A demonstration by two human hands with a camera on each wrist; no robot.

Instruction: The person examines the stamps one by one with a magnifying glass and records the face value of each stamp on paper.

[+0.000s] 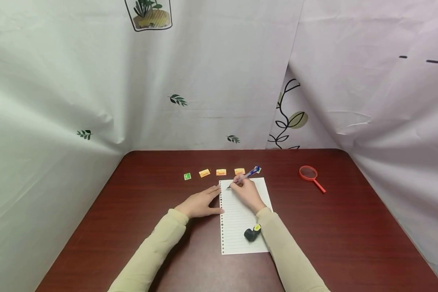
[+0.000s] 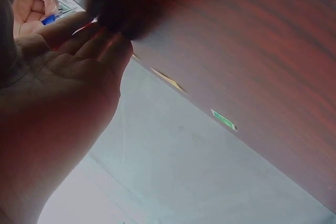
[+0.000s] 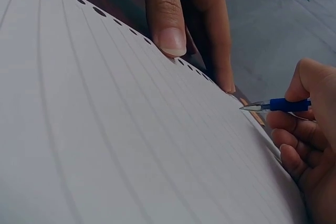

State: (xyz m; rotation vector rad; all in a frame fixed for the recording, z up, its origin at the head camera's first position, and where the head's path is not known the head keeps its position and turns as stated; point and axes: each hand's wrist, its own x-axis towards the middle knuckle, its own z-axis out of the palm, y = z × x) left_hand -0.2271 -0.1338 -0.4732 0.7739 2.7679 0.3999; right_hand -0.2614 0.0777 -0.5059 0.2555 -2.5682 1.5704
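A sheet of lined white paper [image 1: 237, 231] with punched holes down its left side lies on the table. My right hand [image 1: 249, 194] pinches a blue pen [image 1: 249, 172], its tip close to the top left of the page; whether it touches is hard to tell. In the right wrist view the pen's blue grip [image 3: 286, 105] sits between thumb and fingers. With fingers extended, my left hand [image 1: 200, 203] rests at the paper's left edge, its thumb [image 3: 170, 40] on the holed margin. No writing is visible on the lines.
Beyond the paper, a row holds a green stamp-like piece [image 1: 187, 176] and several orange ones [image 1: 221, 172]. A red magnifying glass [image 1: 308, 173] lies to the right on the brown table [image 1: 350, 235]. A black object with a yellow label [image 1: 252, 234] appears by the right cuff.
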